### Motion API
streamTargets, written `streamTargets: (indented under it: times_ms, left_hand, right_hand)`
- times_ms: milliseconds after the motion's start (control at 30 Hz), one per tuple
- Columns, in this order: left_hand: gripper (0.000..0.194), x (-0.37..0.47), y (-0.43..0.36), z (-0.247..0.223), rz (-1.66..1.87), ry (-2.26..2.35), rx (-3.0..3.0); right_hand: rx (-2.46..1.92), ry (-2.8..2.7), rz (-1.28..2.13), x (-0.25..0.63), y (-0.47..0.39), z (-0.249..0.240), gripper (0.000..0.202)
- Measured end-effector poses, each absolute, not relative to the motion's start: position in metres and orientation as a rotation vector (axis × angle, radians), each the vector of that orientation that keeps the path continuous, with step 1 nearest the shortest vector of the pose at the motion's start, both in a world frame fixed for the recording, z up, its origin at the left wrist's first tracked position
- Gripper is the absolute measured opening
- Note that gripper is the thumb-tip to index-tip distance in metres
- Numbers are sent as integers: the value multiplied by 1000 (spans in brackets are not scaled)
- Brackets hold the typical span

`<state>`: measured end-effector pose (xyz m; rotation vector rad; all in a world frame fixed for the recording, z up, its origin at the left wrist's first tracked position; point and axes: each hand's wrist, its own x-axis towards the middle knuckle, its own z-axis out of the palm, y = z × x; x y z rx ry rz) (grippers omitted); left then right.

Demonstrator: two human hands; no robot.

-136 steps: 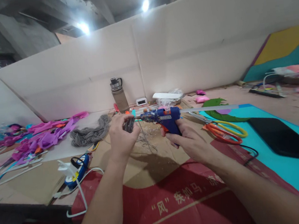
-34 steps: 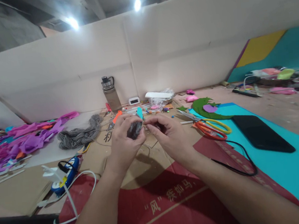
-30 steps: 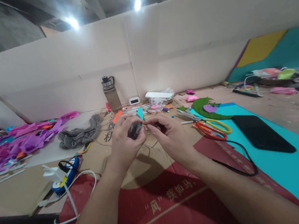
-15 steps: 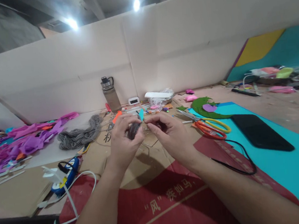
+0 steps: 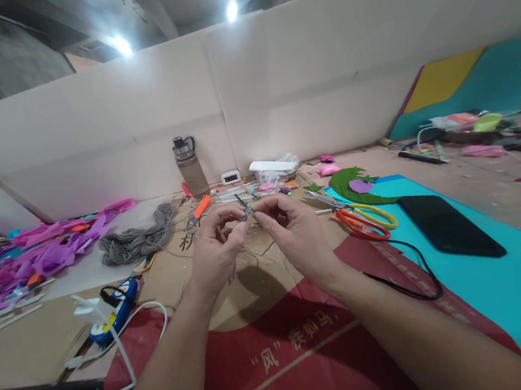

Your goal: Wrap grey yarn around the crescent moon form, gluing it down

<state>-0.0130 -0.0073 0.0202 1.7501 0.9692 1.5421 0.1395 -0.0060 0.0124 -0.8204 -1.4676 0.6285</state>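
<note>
In the head view, the left hand (image 5: 215,249) and the right hand (image 5: 292,235) were raised together over the cardboard-covered table (image 5: 47,341), each pinching one end of a small thin grey-green piece (image 5: 245,211) between thumb and fingertips, the piece held in the air between the two hands and too small to tell what it was. A hank of grey yarn (image 5: 137,236) lay to the left, orange-handled scissors (image 5: 359,220) near the right hand, and a water bottle (image 5: 190,165) stood by the back wall
</note>
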Motion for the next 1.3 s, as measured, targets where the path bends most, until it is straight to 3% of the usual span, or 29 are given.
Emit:
streamTargets:
  times_ms: [467, 767, 1033, 1300]
  left_hand:
    - [18, -11, -13, 32, 1434, 783, 1270]
    - [26, -13, -19, 45, 1341, 717, 1120]
    - [17, -19, -15, 41, 1377, 679, 1100]
    - [10, -20, -14, 40, 1403, 729, 1135]
  right_hand:
    - [-767, -1417, 715, 136, -11, 21, 3]
    - [-756, -1469, 551, 138, -11, 31, 4]
    - [-733, -1668, 234, 137, -11, 34, 13]
    - [-674, -1724, 187, 134, -6, 28, 24]
